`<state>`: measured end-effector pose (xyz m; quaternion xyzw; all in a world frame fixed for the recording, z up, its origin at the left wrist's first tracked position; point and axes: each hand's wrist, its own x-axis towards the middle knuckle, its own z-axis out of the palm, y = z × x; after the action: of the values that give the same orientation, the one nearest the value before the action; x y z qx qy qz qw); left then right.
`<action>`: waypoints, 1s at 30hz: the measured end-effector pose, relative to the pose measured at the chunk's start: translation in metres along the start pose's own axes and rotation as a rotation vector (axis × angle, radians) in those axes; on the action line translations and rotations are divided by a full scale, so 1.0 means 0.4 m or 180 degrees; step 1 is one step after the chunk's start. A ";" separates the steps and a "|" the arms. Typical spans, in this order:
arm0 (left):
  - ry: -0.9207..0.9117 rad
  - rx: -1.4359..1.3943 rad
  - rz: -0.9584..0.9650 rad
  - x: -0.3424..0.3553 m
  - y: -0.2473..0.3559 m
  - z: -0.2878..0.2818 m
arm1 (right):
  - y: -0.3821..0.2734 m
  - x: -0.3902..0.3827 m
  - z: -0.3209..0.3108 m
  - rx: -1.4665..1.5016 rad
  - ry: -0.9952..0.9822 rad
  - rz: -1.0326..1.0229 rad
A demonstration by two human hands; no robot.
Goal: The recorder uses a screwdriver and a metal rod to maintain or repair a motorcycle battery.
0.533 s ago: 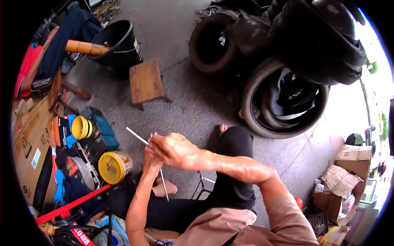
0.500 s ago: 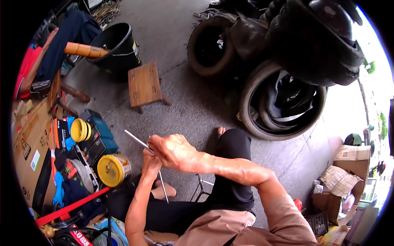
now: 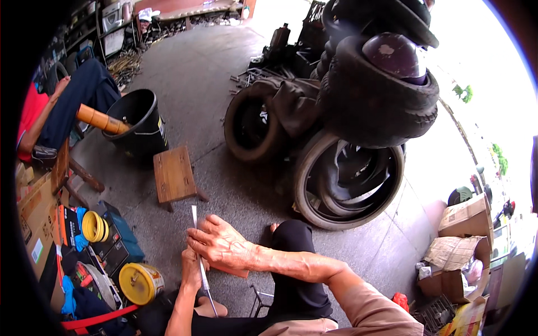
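Observation:
A long, thin metal rod (image 3: 194,215) slants through both of my hands in front of my lap. Its pale, flattened-looking upper end sticks out above my fingers, and its narrow lower end reaches down near my foot. My left hand (image 3: 190,269) is closed round the rod's middle. Just above and to the right, my right hand (image 3: 223,245) has its fingers bent over the rod, partly covering the left fingertips. A reddish-brown flat piece (image 3: 234,271) shows under my right hand; what it is I cannot tell.
A wooden stool (image 3: 175,175) and a black bucket (image 3: 137,126) stand ahead. Old tyres (image 3: 300,185) are heaped to the right. Yellow tubs (image 3: 137,284) and tool boxes (image 3: 120,235) crowd my left. Cardboard boxes (image 3: 468,215) sit far right. Another person's leg (image 3: 84,92) is at far left.
The view has tilted up and shifted right. The rod has turned from a slant to nearly upright, both hands still on it. The reddish-brown piece now shows beneath my right hand.

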<state>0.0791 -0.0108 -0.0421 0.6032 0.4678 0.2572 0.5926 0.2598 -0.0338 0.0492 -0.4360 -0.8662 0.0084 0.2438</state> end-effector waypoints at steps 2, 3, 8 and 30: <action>0.0036 -0.0193 0.0400 0.001 0.011 0.026 | 0.004 -0.007 -0.006 -0.0073 -0.0115 0.0136; 0.0029 -0.0289 0.0033 0.000 0.013 0.029 | 0.003 -0.010 -0.011 0.0132 -0.0121 0.0341; 0.0049 -0.0481 -0.0343 0.002 -0.035 0.025 | 0.022 -0.001 -0.040 0.0978 0.0549 0.0504; 0.0312 0.0226 0.0179 0.033 -0.056 0.023 | 0.030 -0.006 -0.054 -0.0370 0.0700 -0.0255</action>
<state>0.0869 -0.0070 -0.0681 0.6235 0.4880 0.2862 0.5397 0.2793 -0.0325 0.0645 -0.4127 -0.8500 -0.0994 0.3119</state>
